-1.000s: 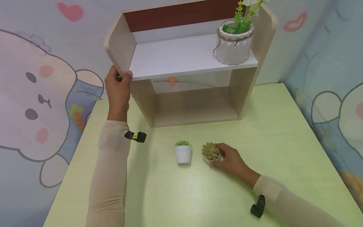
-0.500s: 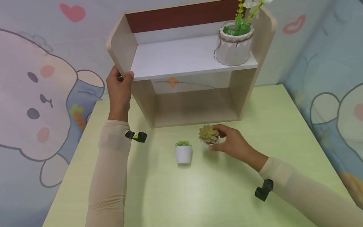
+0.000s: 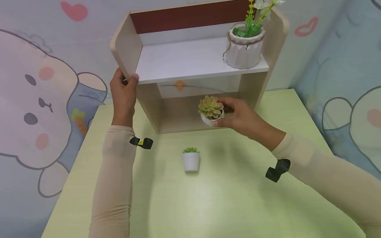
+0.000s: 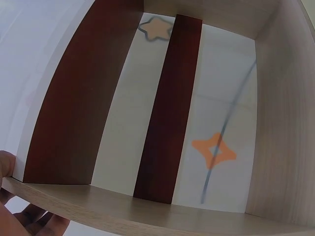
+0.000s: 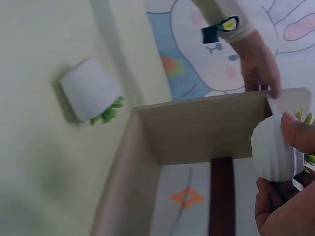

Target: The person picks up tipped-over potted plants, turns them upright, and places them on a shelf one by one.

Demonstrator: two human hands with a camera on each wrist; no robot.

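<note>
My right hand grips a small white pot with a yellow-green succulent, thumb on the near side and fingers behind. In the head view the potted succulent overlaps the lower opening of a wooden shelf. The right wrist view shows the ribbed side of the pot between thumb and fingers. My left hand holds the left side panel of the shelf, thumb at the front of the white middle board. A second white pot with a green succulent stands on the table in front of the shelf.
A white ribbed vase with twine and white flowers stands at the right end of the middle board. The light green table spreads in front of the shelf. Behind is a wall covering printed with cartoon animals.
My right hand has lifted the yellow-green potted succulent off the table and carried it up and slightly left, to in front of the shelf's lower opening. My left hand stays on the side panel.
</note>
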